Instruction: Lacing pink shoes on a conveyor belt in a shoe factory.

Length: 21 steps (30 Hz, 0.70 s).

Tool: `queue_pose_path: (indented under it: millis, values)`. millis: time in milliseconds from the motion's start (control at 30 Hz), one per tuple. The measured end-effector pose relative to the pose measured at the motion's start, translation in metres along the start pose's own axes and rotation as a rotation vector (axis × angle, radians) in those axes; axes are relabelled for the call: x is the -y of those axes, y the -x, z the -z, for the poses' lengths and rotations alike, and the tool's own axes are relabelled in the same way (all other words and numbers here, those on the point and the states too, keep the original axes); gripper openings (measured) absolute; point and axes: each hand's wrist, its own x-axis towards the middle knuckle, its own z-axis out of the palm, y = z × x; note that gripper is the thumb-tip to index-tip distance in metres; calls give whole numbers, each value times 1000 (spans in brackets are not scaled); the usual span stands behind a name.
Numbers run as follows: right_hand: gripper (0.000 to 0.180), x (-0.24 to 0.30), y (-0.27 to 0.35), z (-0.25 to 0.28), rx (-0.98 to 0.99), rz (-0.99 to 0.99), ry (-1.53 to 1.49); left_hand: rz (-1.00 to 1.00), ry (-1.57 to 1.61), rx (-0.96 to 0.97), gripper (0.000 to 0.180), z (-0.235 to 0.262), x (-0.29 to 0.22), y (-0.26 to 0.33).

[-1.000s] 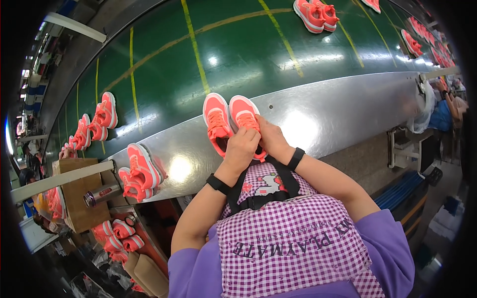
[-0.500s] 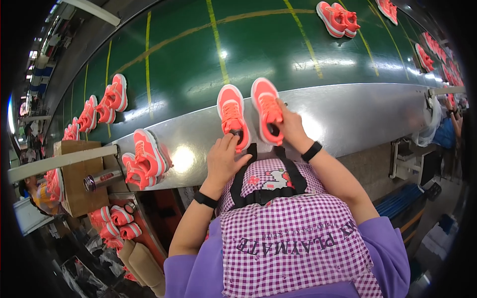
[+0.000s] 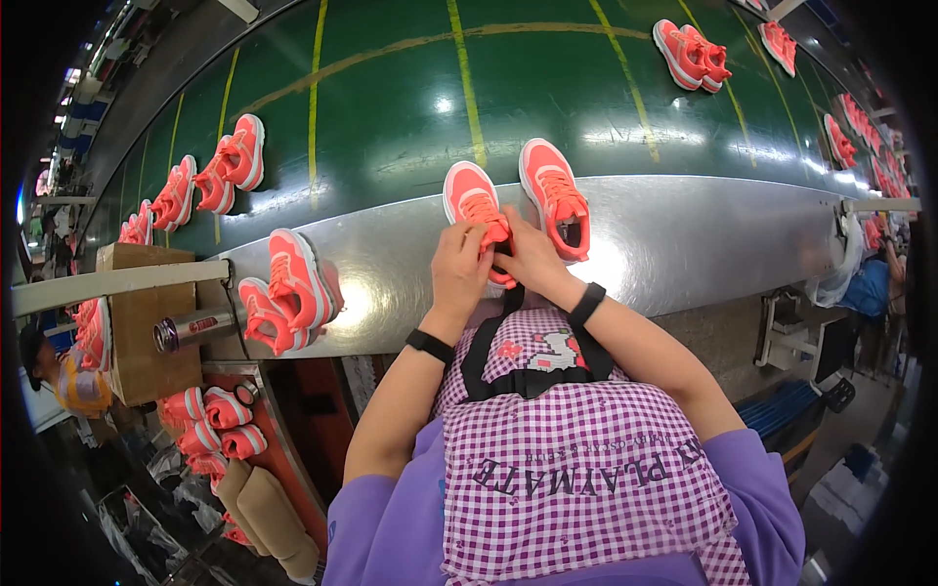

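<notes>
Two coral sneakers with white soles stand side by side on the metal ledge, toes pointing away from me. My left hand (image 3: 460, 266) is closed at the collar of the left sneaker (image 3: 470, 191), its fingers bent over the opening. From the other side my right hand (image 3: 536, 258) grips the same shoe near the tongue and top of the laces. Exactly what the fingertips pinch is hidden. Just right of my right hand, the right sneaker (image 3: 553, 186) stands untouched, its dark inside showing.
A green conveyor belt (image 3: 391, 127) with yellow lines runs beyond the metal ledge (image 3: 684, 234), carrying more coral sneakers (image 3: 244, 152). Another pair (image 3: 296, 278) sits on the ledge at left, near a metal flask (image 3: 195, 329) and cardboard box (image 3: 147, 337). A person (image 3: 73, 381) is at far left.
My right hand has left the right sneaker and come over to the left one, joining my left hand at its opening. The view has shifted slightly.
</notes>
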Motion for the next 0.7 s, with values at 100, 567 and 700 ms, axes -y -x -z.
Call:
queue_pose_path:
  millis: [100,567,700]
  values:
    - [58,-14,-11,-11,31,-126,-84,-124,-13,56,29,-1,5,-2]
    - [27,-28,-17,-29,-80,-32,228,-158,128,341,15,19,6,-32]
    - [28,-22,-15,-26,-62,-35,228,529,762,214,25,22,26,-27]
